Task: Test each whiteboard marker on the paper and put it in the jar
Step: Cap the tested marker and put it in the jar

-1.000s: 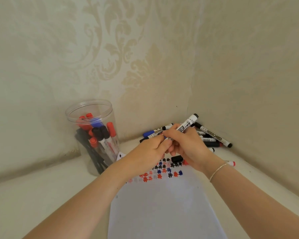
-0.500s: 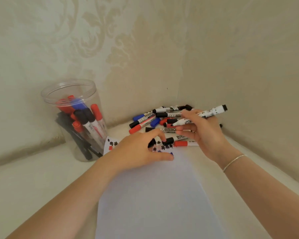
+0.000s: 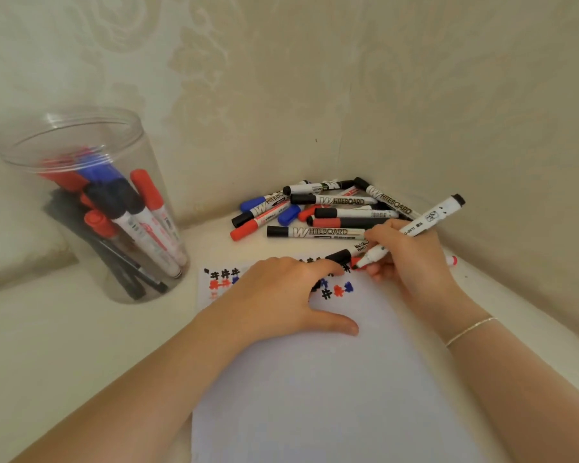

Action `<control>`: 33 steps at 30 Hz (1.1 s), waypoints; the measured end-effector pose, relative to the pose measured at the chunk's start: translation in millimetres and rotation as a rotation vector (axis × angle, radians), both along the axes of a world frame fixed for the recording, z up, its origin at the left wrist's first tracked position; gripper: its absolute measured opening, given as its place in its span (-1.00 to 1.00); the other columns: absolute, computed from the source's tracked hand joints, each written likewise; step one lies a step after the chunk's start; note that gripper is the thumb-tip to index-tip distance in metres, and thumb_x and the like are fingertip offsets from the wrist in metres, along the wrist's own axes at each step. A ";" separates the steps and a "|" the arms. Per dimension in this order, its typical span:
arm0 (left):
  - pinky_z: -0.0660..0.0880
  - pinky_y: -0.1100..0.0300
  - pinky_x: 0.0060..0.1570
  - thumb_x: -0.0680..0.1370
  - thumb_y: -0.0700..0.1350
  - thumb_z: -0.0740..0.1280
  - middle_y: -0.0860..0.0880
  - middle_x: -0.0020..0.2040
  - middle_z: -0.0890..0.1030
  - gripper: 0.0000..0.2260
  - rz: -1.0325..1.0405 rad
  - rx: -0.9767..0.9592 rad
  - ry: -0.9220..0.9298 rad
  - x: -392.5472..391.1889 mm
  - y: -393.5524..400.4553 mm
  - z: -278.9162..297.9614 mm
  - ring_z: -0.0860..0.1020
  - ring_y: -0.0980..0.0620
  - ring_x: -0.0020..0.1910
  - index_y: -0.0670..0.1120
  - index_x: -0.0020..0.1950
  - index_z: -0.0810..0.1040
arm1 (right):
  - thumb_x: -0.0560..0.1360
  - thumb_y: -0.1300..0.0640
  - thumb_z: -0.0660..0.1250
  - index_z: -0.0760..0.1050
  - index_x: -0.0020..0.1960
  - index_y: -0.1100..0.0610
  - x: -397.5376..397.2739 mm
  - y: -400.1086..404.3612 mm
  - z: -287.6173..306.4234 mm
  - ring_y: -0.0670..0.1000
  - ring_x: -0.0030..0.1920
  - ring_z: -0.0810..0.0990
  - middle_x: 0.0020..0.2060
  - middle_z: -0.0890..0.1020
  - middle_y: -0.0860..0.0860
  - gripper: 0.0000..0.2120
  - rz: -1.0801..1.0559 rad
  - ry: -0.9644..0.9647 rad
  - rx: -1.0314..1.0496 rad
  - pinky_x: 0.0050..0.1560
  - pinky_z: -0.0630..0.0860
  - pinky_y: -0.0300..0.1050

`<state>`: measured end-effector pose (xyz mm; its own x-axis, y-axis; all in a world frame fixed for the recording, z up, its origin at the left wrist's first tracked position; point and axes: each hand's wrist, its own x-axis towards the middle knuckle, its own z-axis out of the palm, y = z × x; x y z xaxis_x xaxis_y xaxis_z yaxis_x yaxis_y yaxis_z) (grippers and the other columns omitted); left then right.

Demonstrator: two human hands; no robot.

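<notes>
The right hand (image 3: pixel 411 259) grips a white marker (image 3: pixel 415 227) like a pen, its black tip down on the far end of the paper (image 3: pixel 331 389) — the cap sits on the marker's upper end. The left hand (image 3: pixel 281 302) lies flat on the paper, fingers spread, and hides part of the rows of black, red and blue test marks (image 3: pixel 336 290). The paper's near end is cut off by the picture's lower edge. A pile of markers (image 3: pixel 321 212) lies in the bench's far corner, some half hidden behind the right hand. The clear jar (image 3: pixel 91 208) stands near the bench's far left edge — the markers inside look blurred.
</notes>
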<state>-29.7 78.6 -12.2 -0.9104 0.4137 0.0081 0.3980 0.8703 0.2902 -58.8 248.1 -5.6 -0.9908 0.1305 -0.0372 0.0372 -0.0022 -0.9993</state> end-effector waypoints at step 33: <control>0.21 0.31 -0.32 0.24 0.54 0.22 0.17 -0.38 0.30 -0.27 0.016 -0.096 0.038 -3.7 -1.0 -0.5 0.36 0.12 -0.27 0.36 0.37 0.27 | 0.35 0.38 0.27 0.32 -0.40 0.28 -4.2 -2.6 -22.7 0.08 -0.39 0.44 -0.56 0.44 0.09 -0.81 -0.164 0.159 0.283 -0.49 0.32 -0.25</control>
<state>-33.4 77.6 -12.7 -0.9169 0.3992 0.0038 0.3926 0.8999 0.1897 -63.1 245.6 -28.3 -0.9464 0.2708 0.1761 -0.0967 0.2827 -0.9543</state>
